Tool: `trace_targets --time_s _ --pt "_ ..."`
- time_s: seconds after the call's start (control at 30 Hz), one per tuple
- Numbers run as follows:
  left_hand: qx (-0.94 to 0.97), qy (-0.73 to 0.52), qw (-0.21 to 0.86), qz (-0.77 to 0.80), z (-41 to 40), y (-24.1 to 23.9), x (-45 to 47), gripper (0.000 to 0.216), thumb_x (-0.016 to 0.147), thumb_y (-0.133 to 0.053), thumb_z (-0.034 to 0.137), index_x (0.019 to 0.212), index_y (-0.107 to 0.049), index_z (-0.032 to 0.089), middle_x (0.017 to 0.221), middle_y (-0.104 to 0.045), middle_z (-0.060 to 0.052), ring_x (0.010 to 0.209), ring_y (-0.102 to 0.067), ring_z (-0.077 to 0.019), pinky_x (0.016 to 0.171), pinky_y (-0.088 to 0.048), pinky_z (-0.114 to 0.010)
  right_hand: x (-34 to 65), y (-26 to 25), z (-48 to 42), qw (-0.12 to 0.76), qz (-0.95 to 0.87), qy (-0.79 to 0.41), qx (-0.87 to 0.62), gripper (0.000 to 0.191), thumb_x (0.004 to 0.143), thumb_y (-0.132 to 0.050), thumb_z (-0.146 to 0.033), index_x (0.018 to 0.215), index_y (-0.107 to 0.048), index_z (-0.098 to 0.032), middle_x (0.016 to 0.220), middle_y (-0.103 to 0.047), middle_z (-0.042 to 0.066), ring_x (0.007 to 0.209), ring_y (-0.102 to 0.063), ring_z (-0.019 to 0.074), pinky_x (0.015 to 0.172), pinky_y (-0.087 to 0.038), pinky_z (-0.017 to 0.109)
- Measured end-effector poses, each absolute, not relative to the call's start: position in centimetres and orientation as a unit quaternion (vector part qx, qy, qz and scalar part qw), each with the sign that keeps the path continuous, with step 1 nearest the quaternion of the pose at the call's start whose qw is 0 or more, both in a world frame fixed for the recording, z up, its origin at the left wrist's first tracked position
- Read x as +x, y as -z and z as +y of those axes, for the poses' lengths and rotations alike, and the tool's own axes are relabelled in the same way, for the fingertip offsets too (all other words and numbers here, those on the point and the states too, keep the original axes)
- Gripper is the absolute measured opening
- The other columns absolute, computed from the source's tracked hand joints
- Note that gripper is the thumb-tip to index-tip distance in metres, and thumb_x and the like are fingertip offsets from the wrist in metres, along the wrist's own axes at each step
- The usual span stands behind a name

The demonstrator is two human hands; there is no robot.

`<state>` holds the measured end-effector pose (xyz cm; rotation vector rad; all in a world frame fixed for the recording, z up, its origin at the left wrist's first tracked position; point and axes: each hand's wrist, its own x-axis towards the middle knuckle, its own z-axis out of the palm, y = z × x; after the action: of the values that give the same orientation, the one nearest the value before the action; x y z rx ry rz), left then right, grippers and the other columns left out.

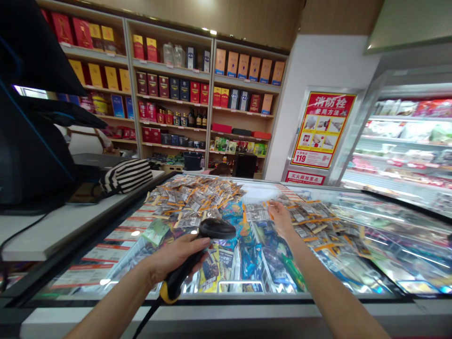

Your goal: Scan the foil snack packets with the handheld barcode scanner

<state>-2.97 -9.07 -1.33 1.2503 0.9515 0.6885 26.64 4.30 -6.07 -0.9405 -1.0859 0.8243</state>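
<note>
My left hand (178, 256) is wrapped round the handle of a black barcode scanner (216, 229) with a yellow base, its head turned to the right. A small clear packet with an orange edge (257, 212) is pinched in the fingertips of my right hand (280, 220), over the glass top of a chest freezer. Left of the packet lies a heap of similar packets (194, 195). More such packets (314, 221) are spread to the right of my right hand. Colourful frozen goods (247, 259) show through the glass beneath both hands.
On the left counter (28, 235) stand a dark checkout screen (31, 117) and a black-and-white striped pouch (127, 175). Shelves of boxed bottles (169, 89) line the back wall. A lit display fridge (406, 136) is at the right. Behind the screen, part of a person (86, 140) shows.
</note>
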Motion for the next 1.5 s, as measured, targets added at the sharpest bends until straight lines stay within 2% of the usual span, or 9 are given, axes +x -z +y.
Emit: trace_targets --time_s 0.23,0.5,0.73,1.23,1.5 --pt "0.583 -0.287 0.644 0.404 -9.3 0.4 -3.2 0.028 0.069 -0.051 0.044 0.064 -0.047 0.016 0.048 -0.048 0.004 0.041 -0.04 -0.0066 0.041 -0.032 -0.019 28.3 6.6 4.7 0.681 -0.478 -0.349 -0.431 0.031 0.053 -0.063 -0.033 0.076 -0.049 -0.018 0.044 -0.044 -0.008 0.039 -0.036 0.0054 0.038 -0.025 0.019" --pt "0.601 -0.284 0.621 0.414 -8.7 0.6 -3.7 0.027 0.068 -0.053 0.041 0.076 -0.05 0.015 0.059 -0.052 0.003 0.044 -0.042 -0.006 0.042 -0.033 -0.019 30.1 6.6 4.7 0.667 -0.472 -0.344 -0.463 0.031 0.051 -0.064 -0.033 0.075 -0.049 -0.019 0.047 -0.049 -0.007 0.045 -0.045 0.0082 0.046 -0.035 0.021" --pt "0.628 -0.285 0.591 0.419 -8.3 0.6 -3.3 0.029 0.07 -0.049 0.044 0.063 -0.045 0.016 0.045 -0.044 0.005 0.04 -0.038 -0.0067 0.042 -0.031 -0.019 29.9 6.7 4.9 0.662 -0.478 -0.348 -0.46 0.032 0.051 -0.064 -0.034 0.075 -0.049 -0.02 0.047 -0.048 -0.007 0.044 -0.045 0.0084 0.045 -0.035 0.022" --pt "0.636 -0.252 0.6 0.414 -7.8 0.0 -2.8 0.027 0.067 -0.053 0.043 0.068 -0.048 0.017 0.051 -0.047 0.005 0.042 -0.037 -0.0063 0.041 -0.027 -0.018 30.2 5.6 4.7 0.625 -0.497 -0.385 -0.463 0.035 0.049 -0.065 -0.032 0.076 -0.047 -0.019 0.054 -0.054 -0.005 0.05 -0.052 0.0108 0.048 -0.038 0.024" --pt "0.648 -0.273 0.591 0.395 -8.2 -0.6 -2.5 0.028 0.068 -0.052 0.044 0.065 -0.048 0.016 0.051 -0.047 0.004 0.044 -0.039 -0.0076 0.044 -0.028 -0.019 30.2 6.0 4.6 0.627 -0.504 -0.337 -0.489 0.034 0.049 -0.062 -0.037 0.076 -0.048 -0.019 0.05 -0.051 -0.005 0.047 -0.049 0.0111 0.047 -0.037 0.024"
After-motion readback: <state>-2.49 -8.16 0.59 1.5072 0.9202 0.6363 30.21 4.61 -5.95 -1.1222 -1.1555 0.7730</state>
